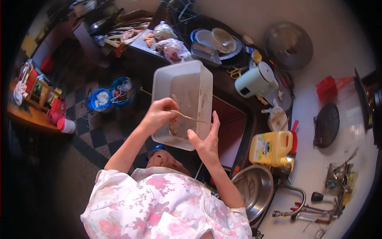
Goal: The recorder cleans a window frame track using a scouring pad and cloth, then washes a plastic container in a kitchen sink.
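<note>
My left hand (162,115) pinches one end of a thin, tan, root-like strand (186,116) between thumb and fingers. The strand stretches across a translucent white plastic bin (183,79) towards my right hand (207,136). My right hand has its thumb and fingers apart at the bin's near right rim; the strand's thin tip reaches close to its fingers, and I cannot tell whether they touch it. Some brownish pieces (173,130) lie inside the bin, partly behind my left hand. What bears the bin's weight is hidden.
A sink (231,134) lies right of the bin. Along the counter are a pale green electric kettle (253,80), a yellow plastic jug (265,148), a steel basin (256,191) and gold-handled scissors (234,72). Beyond the bin sit plastic-bagged food (173,49) and a clear tray (206,53). Blue-lined bins (101,98) stand on the floor.
</note>
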### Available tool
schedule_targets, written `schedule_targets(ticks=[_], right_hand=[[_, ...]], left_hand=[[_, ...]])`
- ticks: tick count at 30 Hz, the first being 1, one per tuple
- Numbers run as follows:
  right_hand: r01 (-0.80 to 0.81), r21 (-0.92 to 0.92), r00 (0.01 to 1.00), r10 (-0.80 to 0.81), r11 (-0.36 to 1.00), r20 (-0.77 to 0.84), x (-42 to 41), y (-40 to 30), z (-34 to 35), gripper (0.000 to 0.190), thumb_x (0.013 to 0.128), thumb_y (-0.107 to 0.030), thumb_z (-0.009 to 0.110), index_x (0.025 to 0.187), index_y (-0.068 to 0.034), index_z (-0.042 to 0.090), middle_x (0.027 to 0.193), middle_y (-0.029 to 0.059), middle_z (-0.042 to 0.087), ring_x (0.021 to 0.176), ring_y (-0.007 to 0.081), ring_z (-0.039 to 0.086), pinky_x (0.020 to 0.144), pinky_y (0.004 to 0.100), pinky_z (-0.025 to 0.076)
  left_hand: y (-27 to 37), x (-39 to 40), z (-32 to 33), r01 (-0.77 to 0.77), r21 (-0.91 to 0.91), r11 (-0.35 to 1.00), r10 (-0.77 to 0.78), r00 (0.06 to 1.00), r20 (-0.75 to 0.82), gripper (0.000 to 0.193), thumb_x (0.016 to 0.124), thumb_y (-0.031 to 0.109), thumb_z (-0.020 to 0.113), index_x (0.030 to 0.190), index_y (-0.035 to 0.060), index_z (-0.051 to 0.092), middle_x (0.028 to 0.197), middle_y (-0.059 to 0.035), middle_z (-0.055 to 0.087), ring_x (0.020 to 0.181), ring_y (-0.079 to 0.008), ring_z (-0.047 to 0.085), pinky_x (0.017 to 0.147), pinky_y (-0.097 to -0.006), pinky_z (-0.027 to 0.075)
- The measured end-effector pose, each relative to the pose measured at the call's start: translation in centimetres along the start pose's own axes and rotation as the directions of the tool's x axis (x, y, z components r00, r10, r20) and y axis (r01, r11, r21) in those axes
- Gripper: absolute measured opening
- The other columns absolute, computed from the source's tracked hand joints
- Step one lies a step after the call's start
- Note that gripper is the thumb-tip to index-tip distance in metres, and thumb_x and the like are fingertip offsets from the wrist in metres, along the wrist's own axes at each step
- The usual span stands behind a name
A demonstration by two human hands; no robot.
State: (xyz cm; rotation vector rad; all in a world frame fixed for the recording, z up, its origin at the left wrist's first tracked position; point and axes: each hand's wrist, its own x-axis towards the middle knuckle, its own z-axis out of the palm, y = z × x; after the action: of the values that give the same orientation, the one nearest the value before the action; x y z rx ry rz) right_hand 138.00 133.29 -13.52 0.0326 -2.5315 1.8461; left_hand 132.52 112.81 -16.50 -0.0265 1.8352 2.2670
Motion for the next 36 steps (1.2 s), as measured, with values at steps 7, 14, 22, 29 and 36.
schedule_targets(ticks=[7,14,22,29,36], right_hand=[[-0.125,-0.037,0.983,0.129,0.992,0.132,4.0,0.9,6.0,0.101,0.079,-0.028,0.077,0.152,0.004,0.015,0.144,0.0314,0.035,0.132,0.0406,0.043,0.11,0.0453,0.038],[-0.176,0.008,0.966,0.171,0.984,0.196,6.0,-2.1,9.9,0.102,0.079,-0.033,0.075,0.153,0.002,0.013,0.144,0.0321,0.033,0.133,0.0429,0.042,0.112,0.0454,0.036],[-0.173,0.119,0.976,0.186,0.978,-0.115,5.0,-0.8,6.5,0.095,0.079,-0.032,0.073,0.152,-0.003,0.019,0.138,0.0306,0.038,0.131,0.0436,0.041,0.11,0.0473,0.036],[0.113,0.648,0.742,0.369,0.753,-0.559,-6.2,5.0,2.1,0.086,0.081,-0.021,0.066,0.154,-0.011,0.021,0.13,0.0153,0.047,0.118,0.026,0.055,0.098,0.0418,0.048],[0.621,0.447,0.237,0.389,0.644,-0.89,-19.2,5.4,-0.5,0.072,0.092,-0.029,0.055,0.154,-0.012,0.023,0.133,0.017,0.05,0.121,0.0304,0.056,0.098,0.0516,0.049]], left_hand=[[3.1,-1.8,-16.0,-0.04,-0.177,0.983,-0.036,0.914,-0.404,0.011,0.087,0.006,0.072,0.097,0.0023,0.067,0.085,-0.0074,0.067,0.072,-0.0148,0.069,0.067,-0.0266,0.059],[-2.7,5.8,-41.2,-0.028,0.253,0.967,0.202,0.692,-0.693,0.016,0.087,0.011,0.072,0.098,0.0016,0.067,0.08,-0.0062,0.067,0.073,-0.0171,0.068,0.066,-0.0281,0.057],[-13.1,16.4,-48.5,0.484,0.869,0.103,0.194,0.847,-0.495,0.084,0.057,0.07,0.079,0.087,-0.0085,0.073,0.09,-0.0311,0.071,0.097,-0.034,0.072,0.091,-0.0428,0.053],[-18.0,12.4,-13.9,-0.141,0.663,0.735,-0.311,0.799,0.514,0.032,0.088,0.015,0.063,0.109,-0.0074,0.07,0.099,-0.0091,0.073,0.091,-0.0165,0.065,0.083,-0.0321,0.051],[-13.6,7.5,8.1,-0.166,0.516,0.841,-0.372,0.515,0.772,0.038,0.1,0.025,0.06,0.123,-0.0056,0.063,0.104,-0.0125,0.072,0.094,-0.0166,0.069,0.085,-0.0285,0.054]])
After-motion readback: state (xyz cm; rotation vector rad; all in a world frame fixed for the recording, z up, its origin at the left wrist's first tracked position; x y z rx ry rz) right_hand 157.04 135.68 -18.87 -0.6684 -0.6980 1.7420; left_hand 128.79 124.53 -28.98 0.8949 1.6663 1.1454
